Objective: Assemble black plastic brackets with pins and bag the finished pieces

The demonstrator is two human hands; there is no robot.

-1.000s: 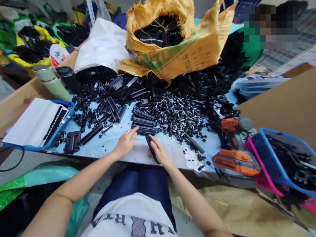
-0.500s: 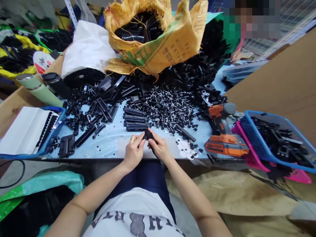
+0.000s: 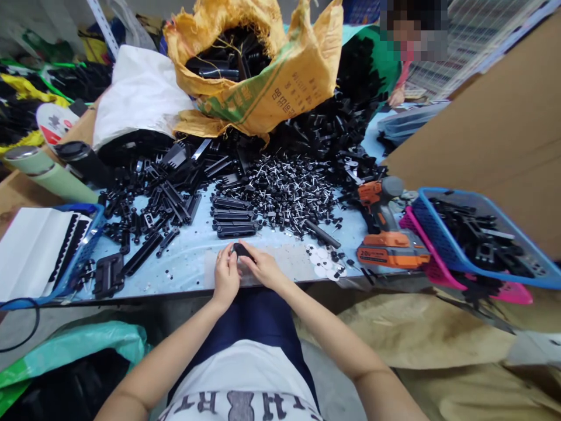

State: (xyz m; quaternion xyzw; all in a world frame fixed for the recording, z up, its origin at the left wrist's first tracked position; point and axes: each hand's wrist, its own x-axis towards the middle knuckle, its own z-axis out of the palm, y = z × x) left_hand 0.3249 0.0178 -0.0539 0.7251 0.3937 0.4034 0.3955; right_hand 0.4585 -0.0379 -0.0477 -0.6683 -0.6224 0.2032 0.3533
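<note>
Over the near edge of the counter (image 3: 188,258), my left hand (image 3: 227,275) and right hand (image 3: 265,270) pinch a black part (image 3: 242,251). A stray knuckle could skew the long black pieces (image 3: 234,216) just beyond the grip; a loose pinch could drop the part off the edge. Fingers hide its ends; I can't make out any joint.

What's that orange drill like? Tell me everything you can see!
The drill is orange, black and grey, and looks like hard plastic. It has a rounded grey end, a dark handle with an orange patch, and a chunky orange and dark base marked "20". It's on the right side of the blue-topped table, close beside a pink basket. I can't tell whether it's switched on.
</note>
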